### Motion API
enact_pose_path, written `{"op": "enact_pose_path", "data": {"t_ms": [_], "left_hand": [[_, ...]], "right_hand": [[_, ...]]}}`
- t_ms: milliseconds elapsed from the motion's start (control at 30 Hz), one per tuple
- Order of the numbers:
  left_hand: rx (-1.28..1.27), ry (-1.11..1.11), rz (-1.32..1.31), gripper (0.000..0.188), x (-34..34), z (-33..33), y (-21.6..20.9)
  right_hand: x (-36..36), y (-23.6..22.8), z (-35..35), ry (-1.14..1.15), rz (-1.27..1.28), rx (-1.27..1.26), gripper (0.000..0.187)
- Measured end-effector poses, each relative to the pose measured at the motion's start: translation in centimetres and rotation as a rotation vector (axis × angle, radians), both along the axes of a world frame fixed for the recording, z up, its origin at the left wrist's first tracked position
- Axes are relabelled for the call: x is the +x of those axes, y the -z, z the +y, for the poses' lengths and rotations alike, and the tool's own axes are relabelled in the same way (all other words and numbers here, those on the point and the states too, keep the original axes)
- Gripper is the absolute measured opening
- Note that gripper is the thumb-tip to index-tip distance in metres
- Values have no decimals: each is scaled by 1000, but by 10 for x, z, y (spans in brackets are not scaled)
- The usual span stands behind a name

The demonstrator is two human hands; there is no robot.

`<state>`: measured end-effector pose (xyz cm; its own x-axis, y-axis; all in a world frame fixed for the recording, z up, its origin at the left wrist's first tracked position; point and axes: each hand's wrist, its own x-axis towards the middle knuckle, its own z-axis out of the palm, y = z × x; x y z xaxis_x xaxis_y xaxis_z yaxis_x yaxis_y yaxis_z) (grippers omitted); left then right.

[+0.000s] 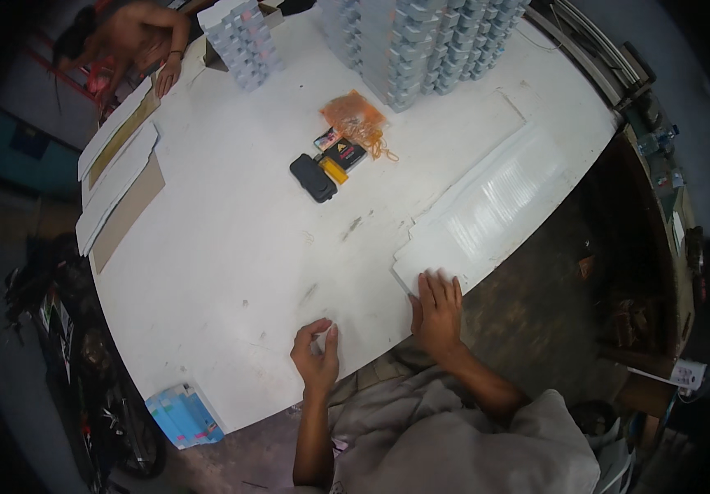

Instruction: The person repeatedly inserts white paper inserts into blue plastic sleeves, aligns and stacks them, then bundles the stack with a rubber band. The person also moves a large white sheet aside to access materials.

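Observation:
My right hand (437,309) lies nearly flat, fingers stretched out, on the near end of a stack of white glossy die-cut card sheets (487,202) with notched ends. The stack runs along the right edge of the white table. To its left, my left hand (316,356) is just above the table's front edge. Its fingers curl toward the thumb in a loose pinch; anything between the tips is too small to make out.
Tall stacks of pale grey folded boxes (408,53) stand at the far side. Mid-table lie a black case (312,178), a yellow lighter (333,170), a dark packet (344,154) and an orange plastic bag (353,114). Card sheets (128,202) overhang the left edge, near another person (137,37). A blue packet (184,416) sits at the front-left corner.

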<state>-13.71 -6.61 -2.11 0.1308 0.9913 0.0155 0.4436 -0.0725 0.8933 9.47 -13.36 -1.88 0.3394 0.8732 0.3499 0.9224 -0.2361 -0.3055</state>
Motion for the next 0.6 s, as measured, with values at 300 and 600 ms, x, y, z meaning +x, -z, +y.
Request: {"op": "enact_pose_path", "data": {"t_ms": [300, 600], "left_hand": [[237, 264, 286, 43, -6, 8, -1], [372, 880, 609, 77, 5, 44, -5]], "right_hand": [[-59, -4, 18, -240, 195, -78, 48], [-48, -43, 49, -219, 774, -735, 35]]}}
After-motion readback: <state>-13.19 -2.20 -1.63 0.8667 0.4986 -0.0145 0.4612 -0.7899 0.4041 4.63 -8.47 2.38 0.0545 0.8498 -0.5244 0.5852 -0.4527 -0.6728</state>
